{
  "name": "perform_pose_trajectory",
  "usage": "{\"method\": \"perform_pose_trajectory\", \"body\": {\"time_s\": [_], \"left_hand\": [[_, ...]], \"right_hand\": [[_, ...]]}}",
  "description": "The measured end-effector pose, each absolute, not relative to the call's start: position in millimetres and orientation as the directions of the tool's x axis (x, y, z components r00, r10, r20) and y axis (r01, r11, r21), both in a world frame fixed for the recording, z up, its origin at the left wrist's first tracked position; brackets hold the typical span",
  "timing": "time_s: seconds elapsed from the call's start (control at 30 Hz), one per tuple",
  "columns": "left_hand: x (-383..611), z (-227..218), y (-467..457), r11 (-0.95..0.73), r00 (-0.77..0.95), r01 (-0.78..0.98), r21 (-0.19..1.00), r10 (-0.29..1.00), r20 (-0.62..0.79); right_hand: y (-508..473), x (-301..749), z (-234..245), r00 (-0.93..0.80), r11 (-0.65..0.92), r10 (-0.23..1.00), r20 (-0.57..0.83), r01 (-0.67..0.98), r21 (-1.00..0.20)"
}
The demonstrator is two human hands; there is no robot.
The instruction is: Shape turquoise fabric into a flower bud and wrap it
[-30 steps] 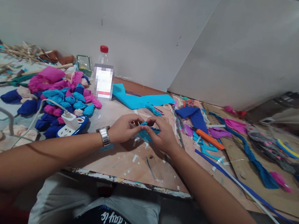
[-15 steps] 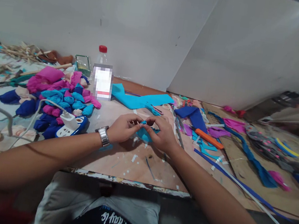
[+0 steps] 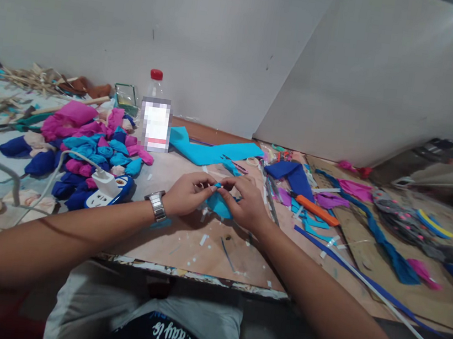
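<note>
Before grey wall (image 3: 210,39), on cluttered counter (image 3: 182,250). At middle, pinching blue fabric-like piece (image 3: 220,207) narrowly between fingertips of left hand (image 3: 189,193) and right hand (image 3: 246,201). Probably gathering or shaping by fingers; next, seems to call for steady grip and small fold.

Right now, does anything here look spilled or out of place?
Nothing looks spilled. One oddity: the long white strip sticks out past the front edge of the table, on the right, unlike the white scraps lying on top.

Pinches a small blue piece (image 3: 219,207) with left hand (image 3: 187,193) and right hand (image 3: 246,202) over the tabletop (image 3: 182,250), near a wide blue strip (image 3: 212,154).
</note>
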State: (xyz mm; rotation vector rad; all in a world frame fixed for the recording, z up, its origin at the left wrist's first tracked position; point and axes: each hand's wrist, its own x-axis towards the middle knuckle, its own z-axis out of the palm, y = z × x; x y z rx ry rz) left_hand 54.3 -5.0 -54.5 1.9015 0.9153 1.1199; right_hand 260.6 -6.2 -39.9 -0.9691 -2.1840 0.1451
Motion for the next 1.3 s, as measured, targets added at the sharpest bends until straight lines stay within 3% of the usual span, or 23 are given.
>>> {"method": "perform_pose_trajectory", "body": {"time_s": [0.57,1.3], "left_hand": [[52.7,-54.0,-6.5,-0.579,0.413,0.261,0.772,0.79,0.453],[52.8,-57.1,-7.6,-0.574,0.508,0.393,0.719,0.787,0.351]], "right_hand": [[-3.9,263.1,-42.0,-0.456,0.73,0.653,0.605,0.592,-0.342],[-4.9,262.6,-40.5,-0.414,0.711,0.669,0.618,0.6,-0.367]]}}
